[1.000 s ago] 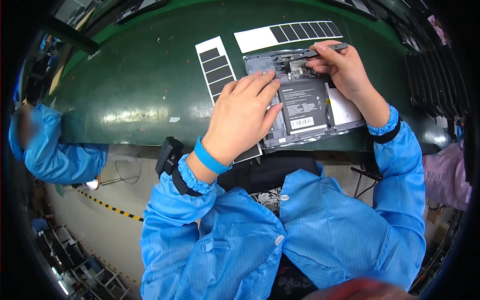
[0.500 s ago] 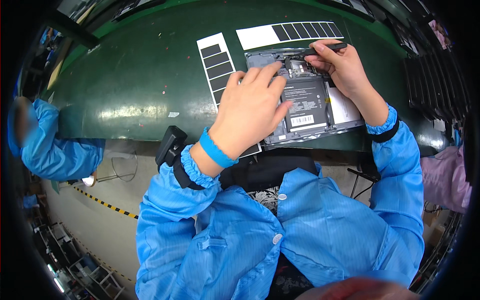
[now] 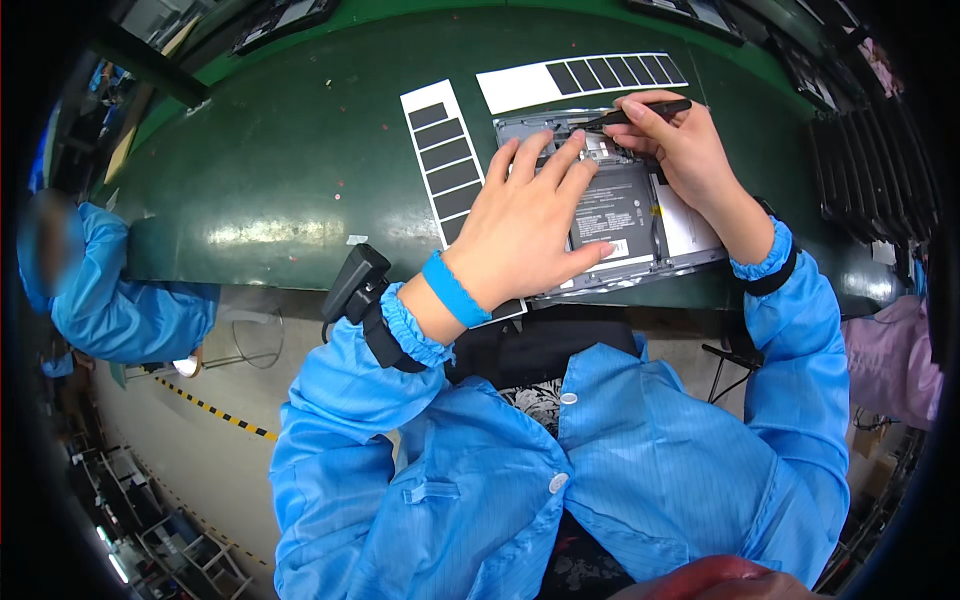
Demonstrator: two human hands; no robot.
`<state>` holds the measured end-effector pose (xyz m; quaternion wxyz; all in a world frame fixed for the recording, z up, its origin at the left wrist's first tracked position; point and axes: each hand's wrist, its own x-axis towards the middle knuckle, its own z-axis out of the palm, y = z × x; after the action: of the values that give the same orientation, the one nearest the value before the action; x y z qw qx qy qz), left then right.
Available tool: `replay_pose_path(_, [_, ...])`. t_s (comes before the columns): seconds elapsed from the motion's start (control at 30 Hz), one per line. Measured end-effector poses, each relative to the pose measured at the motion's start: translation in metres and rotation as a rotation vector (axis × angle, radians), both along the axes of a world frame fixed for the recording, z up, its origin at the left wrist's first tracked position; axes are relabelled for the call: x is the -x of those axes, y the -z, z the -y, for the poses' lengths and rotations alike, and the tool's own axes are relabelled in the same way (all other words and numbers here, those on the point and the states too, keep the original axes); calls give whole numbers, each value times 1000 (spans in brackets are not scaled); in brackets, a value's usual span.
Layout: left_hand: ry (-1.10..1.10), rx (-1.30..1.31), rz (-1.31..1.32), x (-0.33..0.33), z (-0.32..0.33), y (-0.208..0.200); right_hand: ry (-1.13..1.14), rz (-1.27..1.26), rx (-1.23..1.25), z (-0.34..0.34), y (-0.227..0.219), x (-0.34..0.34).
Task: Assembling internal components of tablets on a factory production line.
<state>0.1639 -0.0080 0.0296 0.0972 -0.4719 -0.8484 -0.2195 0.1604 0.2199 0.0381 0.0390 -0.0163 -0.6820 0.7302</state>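
Observation:
An opened electronic device with a dark frame, like a tablet or small laptop, lies on the green table, its inside facing up. A black battery (image 3: 615,215) fills its middle, and a white panel (image 3: 690,225) lies right of that. My left hand (image 3: 525,220) rests spread over the device's left part, fingertips at its far inner edge. In my right hand (image 3: 690,150) are black tweezers (image 3: 655,113), held like a pen, their tip slanting left to the parts near my left fingertips. What the tip touches is too small to tell.
Two white sheets with black rectangular stickers lie close by: one sheet (image 3: 510,88) beyond the device, another (image 3: 412,105) to its left. Black panels (image 3: 870,170) stand stacked at the right. A co-worker's blue sleeve (image 3: 150,300) is at the left edge of the green table (image 3: 260,180).
My left hand has slid slightly right and its fingers reach closer to the tweezers. The tweezers' tip has shifted left and down a little, onto the device's far part.

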Motion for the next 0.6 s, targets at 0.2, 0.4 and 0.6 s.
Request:
replay_pose_path(0.2, [-3, -23, 53, 6, 1, -2, 46, 20, 39, 2, -2, 2])
replay_pose_path(0.4, [-164, -371, 237, 38, 56, -17, 45, 46, 82, -1, -12, 2])
replay_pose_path(0.6, [-435, -192, 23, 77, 89, 13, -39, -46, -77, 59, -48, 43])
